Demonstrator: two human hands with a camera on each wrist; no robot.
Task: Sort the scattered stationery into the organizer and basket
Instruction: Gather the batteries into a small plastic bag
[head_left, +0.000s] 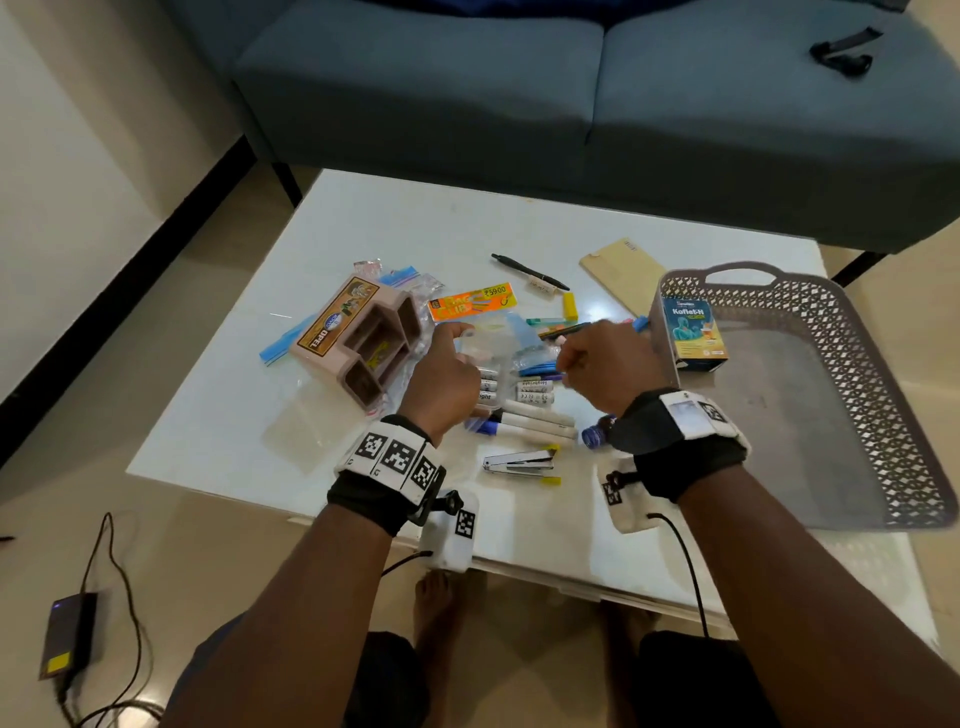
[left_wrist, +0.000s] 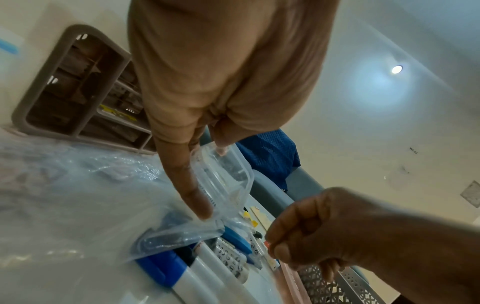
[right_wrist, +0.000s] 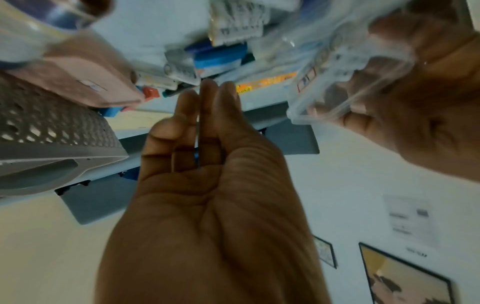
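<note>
My left hand (head_left: 457, 340) is raised over the pile and grips a small clear plastic box (head_left: 475, 345) between thumb and fingers; the left wrist view shows this box (left_wrist: 223, 174) close up. Just right of it, my right hand (head_left: 563, 364) pinches a small thin pink-tipped item (left_wrist: 267, 244); what it is cannot be told. The pinkish-brown organizer (head_left: 363, 338) lies on its side to the left, on plastic bags. The grey lattice basket (head_left: 743, 270) stands at the right with a medicine box (head_left: 693, 332) inside. Markers (head_left: 535, 423), a stapler (head_left: 519, 462) and a black pen (head_left: 530, 273) lie scattered.
An orange clip pack (head_left: 470, 301), a yellow piece (head_left: 570, 305) and a brown envelope (head_left: 621, 273) lie further back on the white table (head_left: 363, 218). A blue-capped bottle (head_left: 597, 434) sits under my right wrist. A blue sofa (head_left: 519, 104) stands behind the table.
</note>
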